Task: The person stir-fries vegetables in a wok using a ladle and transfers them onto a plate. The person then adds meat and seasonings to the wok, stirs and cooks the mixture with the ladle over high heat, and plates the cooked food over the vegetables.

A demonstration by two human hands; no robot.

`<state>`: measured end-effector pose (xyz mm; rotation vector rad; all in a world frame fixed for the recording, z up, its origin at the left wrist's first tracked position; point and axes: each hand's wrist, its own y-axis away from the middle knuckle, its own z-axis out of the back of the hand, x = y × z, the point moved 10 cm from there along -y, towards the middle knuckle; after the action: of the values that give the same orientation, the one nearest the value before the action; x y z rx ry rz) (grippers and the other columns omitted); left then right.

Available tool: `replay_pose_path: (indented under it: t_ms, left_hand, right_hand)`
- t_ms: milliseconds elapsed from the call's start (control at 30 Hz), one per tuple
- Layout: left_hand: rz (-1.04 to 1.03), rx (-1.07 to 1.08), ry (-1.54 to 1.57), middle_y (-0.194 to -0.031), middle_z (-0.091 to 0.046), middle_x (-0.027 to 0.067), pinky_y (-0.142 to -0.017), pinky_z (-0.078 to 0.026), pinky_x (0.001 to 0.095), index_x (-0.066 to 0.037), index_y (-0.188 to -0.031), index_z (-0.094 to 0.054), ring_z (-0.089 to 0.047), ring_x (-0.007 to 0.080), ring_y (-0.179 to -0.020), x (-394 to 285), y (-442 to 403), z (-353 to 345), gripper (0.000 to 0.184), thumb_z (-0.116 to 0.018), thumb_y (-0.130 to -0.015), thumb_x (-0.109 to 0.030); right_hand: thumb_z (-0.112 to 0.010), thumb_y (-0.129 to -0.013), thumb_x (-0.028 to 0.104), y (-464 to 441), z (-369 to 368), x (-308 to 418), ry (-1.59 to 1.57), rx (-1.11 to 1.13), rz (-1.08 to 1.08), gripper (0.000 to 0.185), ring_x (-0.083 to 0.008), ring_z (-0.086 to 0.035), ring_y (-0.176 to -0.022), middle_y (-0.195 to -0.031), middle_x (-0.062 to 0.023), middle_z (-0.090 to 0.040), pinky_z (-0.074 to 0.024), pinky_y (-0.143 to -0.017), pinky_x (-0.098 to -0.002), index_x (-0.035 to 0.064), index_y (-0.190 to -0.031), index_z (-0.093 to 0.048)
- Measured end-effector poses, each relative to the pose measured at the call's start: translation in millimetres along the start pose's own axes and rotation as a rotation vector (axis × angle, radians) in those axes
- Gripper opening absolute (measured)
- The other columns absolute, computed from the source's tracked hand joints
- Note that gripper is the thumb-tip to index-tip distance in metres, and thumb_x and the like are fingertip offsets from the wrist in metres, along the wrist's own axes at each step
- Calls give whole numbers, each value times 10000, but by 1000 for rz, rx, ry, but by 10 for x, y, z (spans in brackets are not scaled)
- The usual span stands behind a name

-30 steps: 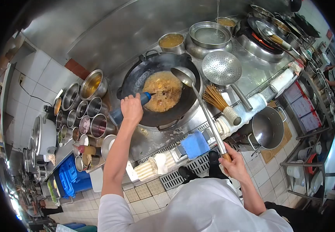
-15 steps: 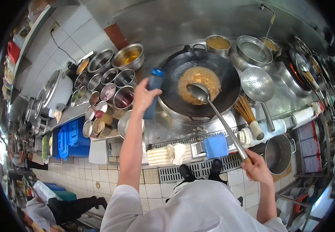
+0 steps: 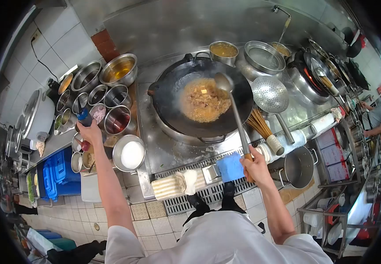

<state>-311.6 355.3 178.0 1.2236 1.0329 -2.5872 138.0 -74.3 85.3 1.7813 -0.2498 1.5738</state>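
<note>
My left hand (image 3: 90, 133) is closed around a dark blue bottle (image 3: 84, 117), over the small metal containers on the left. Most of the bottle is hidden by the hand and the tilt. In my right hand (image 3: 257, 166) is the wooden grip of a long ladle (image 3: 239, 119). The ladle's bowl reaches into the black wok (image 3: 166, 105), at the right side of the food. That food (image 3: 199, 105) is brownish and grainy, with a pale yellow piece on top and light steam around it. A bowl of white granules (image 3: 131, 155) stands below and right of my left hand.
A perforated skimmer (image 3: 270, 94) and a bamboo brush (image 3: 261, 127) lie right of the wok. Pots of yellowish liquid (image 3: 224, 49) stand behind it. A blue cloth (image 3: 231, 167) lies on the front edge. Another person (image 3: 379, 116) is at the far right.
My left hand has carried the bottle left, from beside the wok to over the containers. The ladle's bowl has shifted from the food's middle to its upper right edge. The view has turned slightly.
</note>
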Motion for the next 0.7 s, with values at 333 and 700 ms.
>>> replay_pose_path:
  t_ms: [333,700]
  left_hand:
    - [81,-17,63,-1074,-602,216,-909,-428,427,33,-1178,-461,-584,383,-1008,792,171,-557,516,-673,-710,-10]
    - [626,51,287,-1136,-576,233,-924,-431,396,87,-1229,-363,-585,344,-1039,1350,457,-800,592,-700,-799,-140]
  right_hand:
    - [-594,-835,71,-507,4,184,-7,-23,15,563,-88,-437,-416,-607,-6,-494,-316,-352,-243,37,-1368,-417]
    - [-630,-794,117,-116,662,675,1414,-149,652,503,-259,-590,-517,-639,-107,-587,-469,-510,-387,178,-1287,-552]
